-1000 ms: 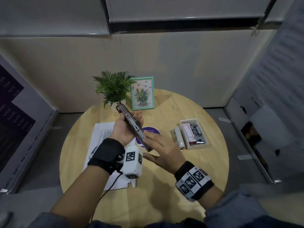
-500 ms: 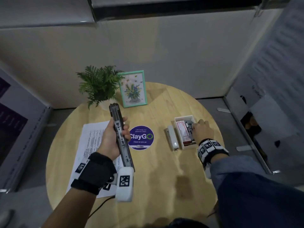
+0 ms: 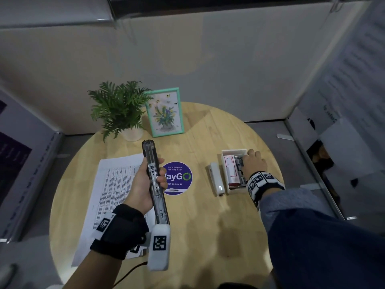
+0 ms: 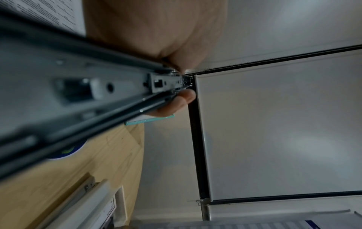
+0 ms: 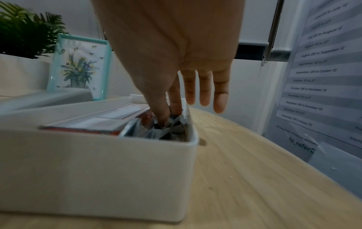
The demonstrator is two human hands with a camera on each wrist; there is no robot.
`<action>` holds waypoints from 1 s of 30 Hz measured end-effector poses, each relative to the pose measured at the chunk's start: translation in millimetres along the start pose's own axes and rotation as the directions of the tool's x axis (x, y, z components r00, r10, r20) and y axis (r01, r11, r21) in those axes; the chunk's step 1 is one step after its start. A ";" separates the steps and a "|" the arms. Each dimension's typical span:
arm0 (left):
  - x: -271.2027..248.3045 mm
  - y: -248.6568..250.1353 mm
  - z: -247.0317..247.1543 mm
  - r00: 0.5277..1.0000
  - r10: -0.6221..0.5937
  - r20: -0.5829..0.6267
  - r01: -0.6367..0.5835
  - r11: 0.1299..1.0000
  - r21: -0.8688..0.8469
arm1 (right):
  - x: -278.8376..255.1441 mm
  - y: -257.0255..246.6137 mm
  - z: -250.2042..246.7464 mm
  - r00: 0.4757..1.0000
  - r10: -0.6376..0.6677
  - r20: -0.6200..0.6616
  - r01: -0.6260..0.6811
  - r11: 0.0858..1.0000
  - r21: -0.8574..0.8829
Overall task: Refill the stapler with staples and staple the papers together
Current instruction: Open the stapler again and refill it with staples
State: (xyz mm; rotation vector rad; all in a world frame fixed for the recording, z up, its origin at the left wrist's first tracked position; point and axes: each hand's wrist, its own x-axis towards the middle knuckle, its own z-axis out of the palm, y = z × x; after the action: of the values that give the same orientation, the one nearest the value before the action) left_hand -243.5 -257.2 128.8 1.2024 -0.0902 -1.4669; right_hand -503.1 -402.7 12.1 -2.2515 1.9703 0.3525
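Note:
My left hand (image 3: pixel 145 177) grips a dark stapler (image 3: pixel 155 184) swung open, its bare metal channel (image 4: pixel 98 86) facing up above the table. Its nose points away from me, and a fingertip (image 4: pixel 176 103) curls over its edge. The printed papers (image 3: pixel 112 184) lie flat under that hand. My right hand (image 3: pixel 250 160) reaches into a white box (image 3: pixel 234 152) at the right. In the right wrist view the thumb and forefinger (image 5: pixel 166 117) pinch down among loose silver staple strips (image 5: pixel 154 131). The other fingers stay straight, outside the box.
A red staple packet (image 3: pixel 230 170) fills the box's left half. A white stapler-shaped object (image 3: pixel 216 180) lies just left of the box, and a round purple sticker (image 3: pixel 179 178) marks the table's middle. A potted fern (image 3: pixel 120 109) and framed picture (image 3: pixel 165 112) stand at the back.
My right hand left the stapler's rear end and went right into the white box. My left hand turned the stapler to point straight away and held it steady.

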 end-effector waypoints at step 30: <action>-16.1 -11.6 5.7 0.997 0.016 0.074 -0.025 0.992 0.123 | -34.1 -11.7 -46.1 0.964 0.214 -0.160 -0.026 0.672 0.740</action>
State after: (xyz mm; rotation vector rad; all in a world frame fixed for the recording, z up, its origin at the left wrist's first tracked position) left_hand -258.8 -244.1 133.6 1.2441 -0.2456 -1.5050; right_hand -491.5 -379.9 64.7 -1.6713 1.8720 -0.6416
